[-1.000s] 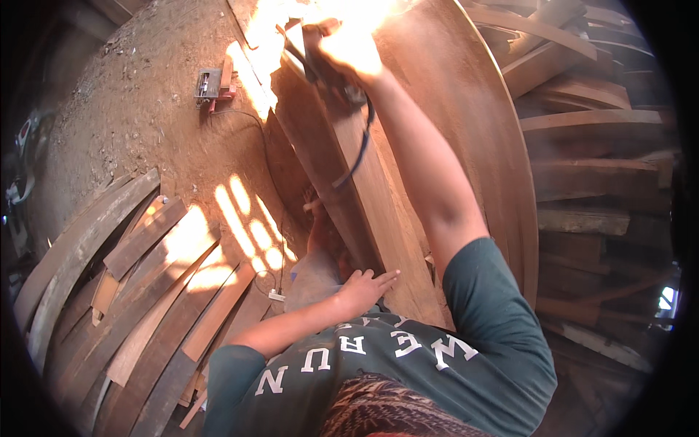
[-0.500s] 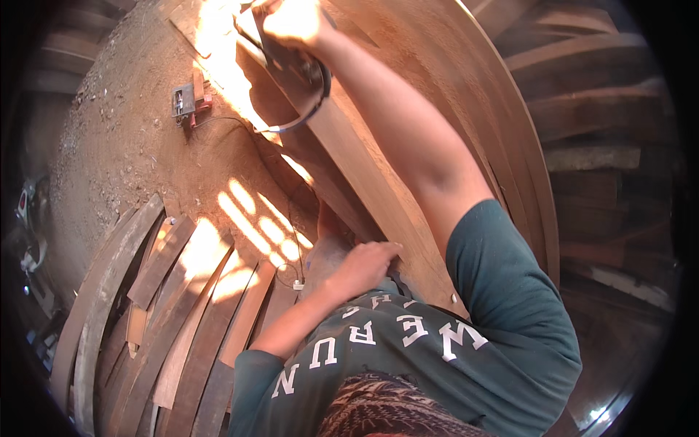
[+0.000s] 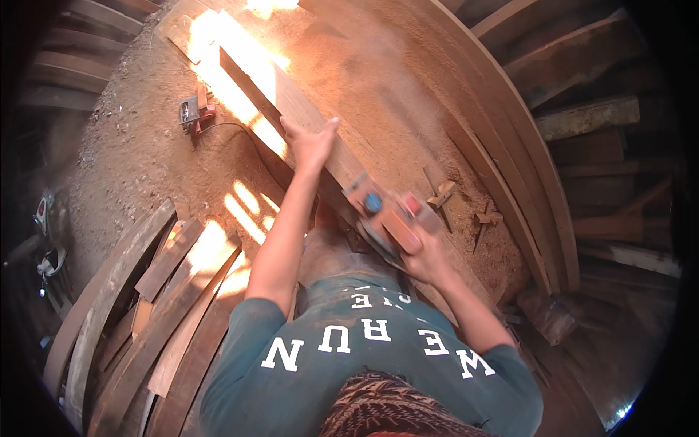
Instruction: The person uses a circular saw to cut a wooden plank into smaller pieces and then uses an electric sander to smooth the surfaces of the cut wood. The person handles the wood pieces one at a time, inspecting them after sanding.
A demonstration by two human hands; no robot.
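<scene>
A long wooden board point(image 3: 298, 98) runs diagonally from the bright far left toward my body. My left hand point(image 3: 309, 149) lies across it about midway, thumb apart on the right side and fingers bent over the left edge. Nearer to me, my right hand point(image 3: 429, 258) is closed round the rear handle of an electric hand planer point(image 3: 397, 226). The planer has a blue knob and a red part, is smeared by motion, and sits over the board's near portion. Its underside is hidden.
A red and grey power tool point(image 3: 193, 113) with a cord lies on the dusty ground at left. Stacked planks point(image 3: 175, 320) stand at lower left. Long boards point(image 3: 502, 146) curve along the right, with wood offcuts point(image 3: 442, 195) on sawdust beside them.
My right hand has come from the board's far end back toward my body with the planer. My left hand has moved forward from the near end to the board's middle.
</scene>
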